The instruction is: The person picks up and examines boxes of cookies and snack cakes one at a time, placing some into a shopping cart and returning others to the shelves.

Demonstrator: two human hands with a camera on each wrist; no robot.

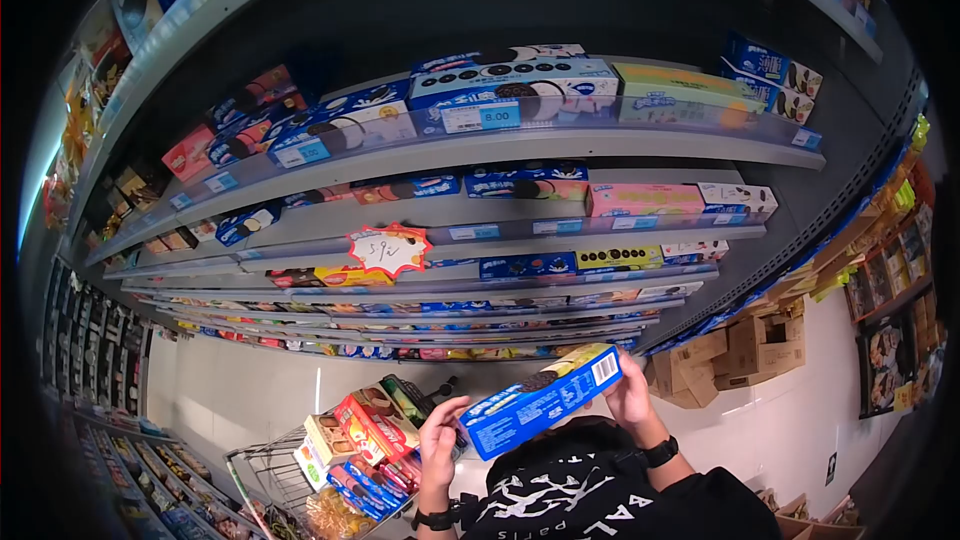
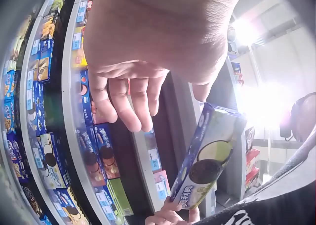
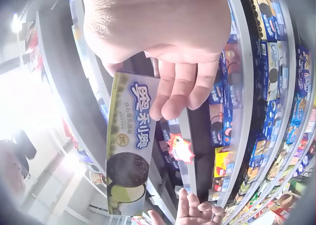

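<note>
1. A long blue-and-green cardboard biscuit box (image 1: 543, 400) is held up in front of the person's chest, tilted, near the grey metal store shelves (image 1: 520, 145).
2. The left hand (image 1: 440, 437) steadies the box's lower left end; from the left-wrist view its fingers hang loosely bent, and a firm grip cannot be told.
3. The right hand (image 1: 630, 392) grips the upper right end, fingers curled over its edge.
4. A wire shopping trolley (image 1: 262, 465), lower left, already holds several snack boxes; this box is not yet in it.
</note>
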